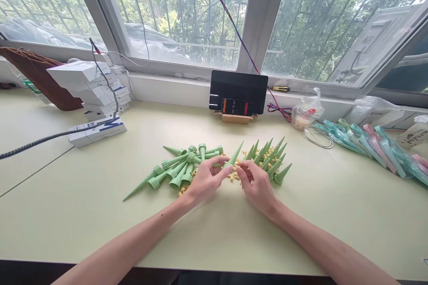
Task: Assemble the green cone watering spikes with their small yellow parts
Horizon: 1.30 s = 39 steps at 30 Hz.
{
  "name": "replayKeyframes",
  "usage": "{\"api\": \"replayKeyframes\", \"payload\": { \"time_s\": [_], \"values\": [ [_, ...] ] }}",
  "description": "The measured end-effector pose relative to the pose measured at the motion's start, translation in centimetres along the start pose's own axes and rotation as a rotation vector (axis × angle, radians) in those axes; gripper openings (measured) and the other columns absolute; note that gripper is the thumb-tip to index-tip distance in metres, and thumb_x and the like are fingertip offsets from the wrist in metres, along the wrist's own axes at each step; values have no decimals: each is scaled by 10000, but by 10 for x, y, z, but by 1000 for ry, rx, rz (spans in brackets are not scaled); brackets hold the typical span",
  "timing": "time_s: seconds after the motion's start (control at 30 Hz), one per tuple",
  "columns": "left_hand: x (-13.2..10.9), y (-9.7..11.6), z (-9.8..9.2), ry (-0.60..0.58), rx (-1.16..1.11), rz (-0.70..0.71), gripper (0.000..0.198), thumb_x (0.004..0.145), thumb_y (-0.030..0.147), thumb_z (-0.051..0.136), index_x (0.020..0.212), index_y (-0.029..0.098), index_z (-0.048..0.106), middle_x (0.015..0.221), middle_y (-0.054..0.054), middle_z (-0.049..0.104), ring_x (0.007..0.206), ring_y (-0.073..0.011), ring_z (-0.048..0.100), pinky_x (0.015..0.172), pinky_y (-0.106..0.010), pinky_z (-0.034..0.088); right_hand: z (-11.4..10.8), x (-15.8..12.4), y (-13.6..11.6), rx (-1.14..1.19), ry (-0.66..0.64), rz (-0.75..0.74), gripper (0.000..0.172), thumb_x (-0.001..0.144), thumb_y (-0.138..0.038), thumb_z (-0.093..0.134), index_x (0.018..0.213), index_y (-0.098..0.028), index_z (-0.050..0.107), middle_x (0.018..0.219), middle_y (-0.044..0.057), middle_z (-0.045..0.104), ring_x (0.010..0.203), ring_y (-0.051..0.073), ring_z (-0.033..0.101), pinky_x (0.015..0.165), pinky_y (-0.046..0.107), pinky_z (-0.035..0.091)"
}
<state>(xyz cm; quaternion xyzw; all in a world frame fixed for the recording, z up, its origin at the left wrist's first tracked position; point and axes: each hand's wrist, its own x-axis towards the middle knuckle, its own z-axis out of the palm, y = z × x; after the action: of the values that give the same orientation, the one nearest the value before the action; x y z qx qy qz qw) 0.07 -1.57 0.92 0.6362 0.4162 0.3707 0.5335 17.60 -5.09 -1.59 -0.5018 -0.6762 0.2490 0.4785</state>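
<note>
My left hand (207, 177) is closed around a green plastic plant-watering spike (236, 153), its point slanting up and to the right. Close by on the right, my right hand (257, 182) pinches with thumb and forefinger near the spike's wide end; what sits in that pinch is too small to make out. Left of my hands lies a loose pile of green spikes (170, 170) with ribbed collars. Behind my right hand, more green spikes (267, 153) stand close together, points up. Small yellow plastic pieces (232, 177) lie between and under my hands, partly hidden.
A phone (236, 107) showing a timer leans on a dark tablet (217, 89) at the back. White boxes (96, 131) are stacked at left with a black cable across. Bagged coloured plastic items (371, 142) and a tied plastic bag (306, 113) lie right.
</note>
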Motion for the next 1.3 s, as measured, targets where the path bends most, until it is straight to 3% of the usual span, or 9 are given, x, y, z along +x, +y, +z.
{"api": "replayKeyframes", "payload": {
  "time_s": [0.23, 0.4, 0.6, 0.77, 0.9, 1.07, 1.2, 1.3],
  "values": [
    [1, 2, 0, -26, 16, 20, 342, 872, 458, 647, 1048, 165, 661, 489, 76, 411, 443, -73, 349, 442, -200, 297, -1, 2, 6, -157, 28, -177, 203, 1004, -279, 458, 841, -196, 545, 708, 3, 552, 585, 132, 472, 569, 255, 379],
    [2, -2, -1, -57, 26, 24, 335, 873, 473, 638, 997, 165, 684, 470, 71, 419, 423, -70, 352, 431, -199, 302, 1, 2, 6, -121, 7, -163, 237, 998, -269, 451, 781, -197, 511, 657, -8, 520, 550, 125, 433, 542, 255, 354],
    [3, -9, -5, -78, 34, 5, 376, 869, 506, 633, 1027, 167, 672, 465, 70, 422, 414, -77, 366, 414, -200, 280, 1, 0, 3, 47, -48, 15, 298, 988, -352, 469, 732, -201, 486, 625, -13, 515, 510, 120, 447, 506, 257, 358],
    [3, -8, -6, -113, 33, 29, 366, 881, 489, 627, 1046, 164, 664, 482, 61, 447, 424, -78, 380, 420, -200, 289, 1, 2, -2, 343, -103, 245, 333, 966, -445, 513, 744, -197, 503, 592, -29, 525, 434, 99, 460, 437, 239, 371],
    [4, -10, -9, -147, -6, 57, 387, 879, 472, 639, 1111, 164, 659, 488, 64, 441, 445, -83, 389, 434, -198, 321, -1, 7, -3, 573, -167, 385, 369, 925, -478, 577, 709, -189, 497, 548, -45, 507, 357, 73, 415, 337, 207, 270],
    [6, -13, -12, -208, -91, 70, 439, 876, 445, 654, 1204, 155, 645, 520, 60, 459, 464, -82, 416, 448, -201, 370, -4, 12, 4, 881, -278, 472, 375, 893, -458, 634, 691, -169, 507, 569, -56, 481, 345, 41, 395, 325, 182, 193],
    [8, -12, -9, -232, -162, 84, 427, 853, 419, 685, 1201, 173, 657, 799, -20, 615, 469, -50, 440, 430, -201, 380, -6, 13, 8, 1042, -370, 562, 353, 863, -390, 672, 660, -157, 502, 555, -66, 444, 350, 20, 347, 328, 171, 162],
    [8, -11, -7, -234, -174, 104, 388, 848, 405, 690, 1171, 192, 672, 1043, -72, 623, 475, -30, 460, 430, -206, 397, -7, 14, 9, 1097, -403, 599, 336, 863, -366, 661, 658, -153, 501, 566, -69, 426, 364, 13, 310, 328, 164, 148]
  ]
}}
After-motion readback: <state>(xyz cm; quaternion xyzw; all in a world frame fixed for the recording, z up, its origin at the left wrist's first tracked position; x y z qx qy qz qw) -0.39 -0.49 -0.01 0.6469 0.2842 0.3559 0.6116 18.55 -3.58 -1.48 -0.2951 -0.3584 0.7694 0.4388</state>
